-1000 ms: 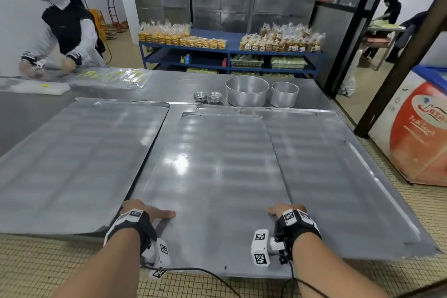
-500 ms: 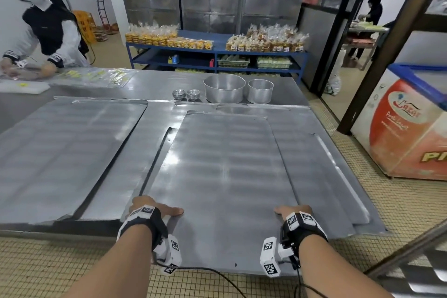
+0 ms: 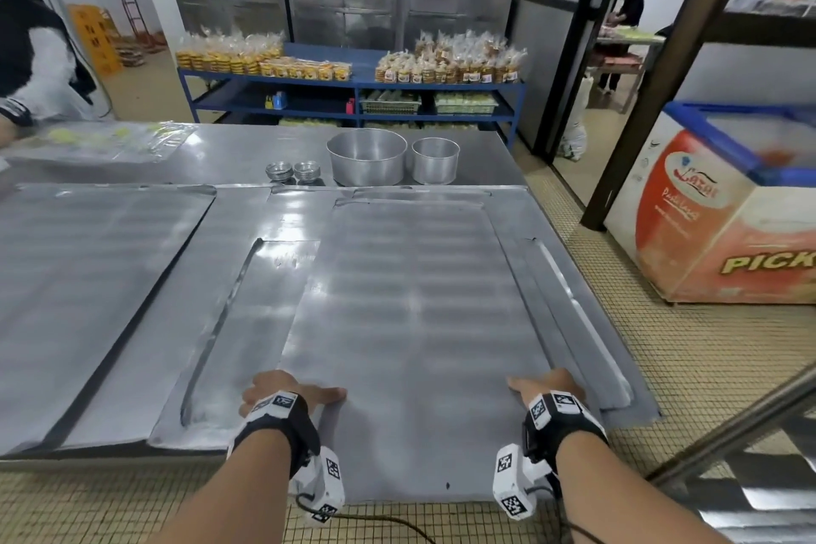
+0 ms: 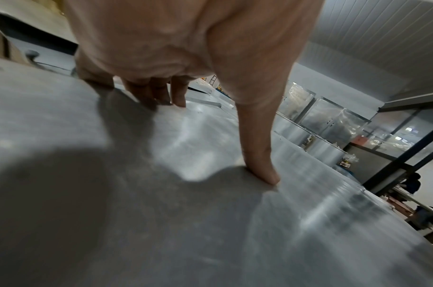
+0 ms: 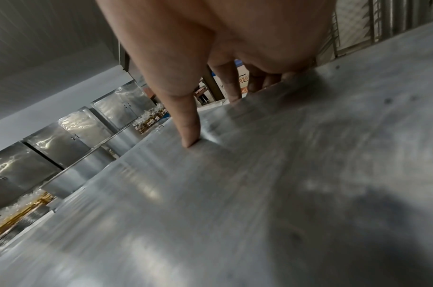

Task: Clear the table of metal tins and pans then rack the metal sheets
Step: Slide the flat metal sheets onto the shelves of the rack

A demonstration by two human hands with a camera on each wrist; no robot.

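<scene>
left hand (image 3: 282, 393) and right hand (image 3: 549, 389), fingers gripping the top metal sheet's (image 3: 410, 322) side edges

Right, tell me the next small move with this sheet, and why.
Probably lift the near end of the top metal sheet and draw it off the table toward you. The left hand and right hand grip its side edges, thumbs on top, and its near end already overhangs the table edge. It lies over another sheet; the pans stand beyond its far end.
</scene>
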